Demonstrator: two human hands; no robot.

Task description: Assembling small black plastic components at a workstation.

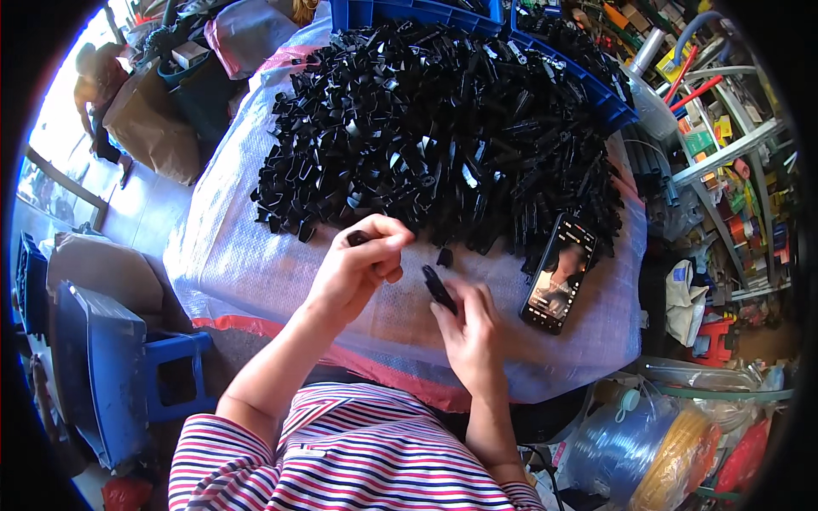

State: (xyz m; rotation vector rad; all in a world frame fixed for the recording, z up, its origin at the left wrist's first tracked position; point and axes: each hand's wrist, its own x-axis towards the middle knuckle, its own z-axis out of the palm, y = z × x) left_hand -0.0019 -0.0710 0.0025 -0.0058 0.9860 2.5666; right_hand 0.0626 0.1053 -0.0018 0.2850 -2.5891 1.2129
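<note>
The person in a striped shirt (366, 451) works over a whitish woven sheet (247, 264) with a red border (375, 362). The right hand (473, 328) pinches a long black piece (440, 289) between thumb and fingers; the left hand (354, 268) is curled, a small dark piece (358, 238) tucked in its fingers. To the left stands a blue stool (183, 366); at the lower right, a spool of clear tubing (609, 447). A lit phone (558, 277) lies on the sheet, right of the hands. Beyond them spreads a broad heap of black pieces (426, 136), with a blue crate (409, 19) behind. Crowded shelving (728, 157) fills the right side; at the far upper left, another person (100, 85) bends beside a brown sack (149, 123).
</note>
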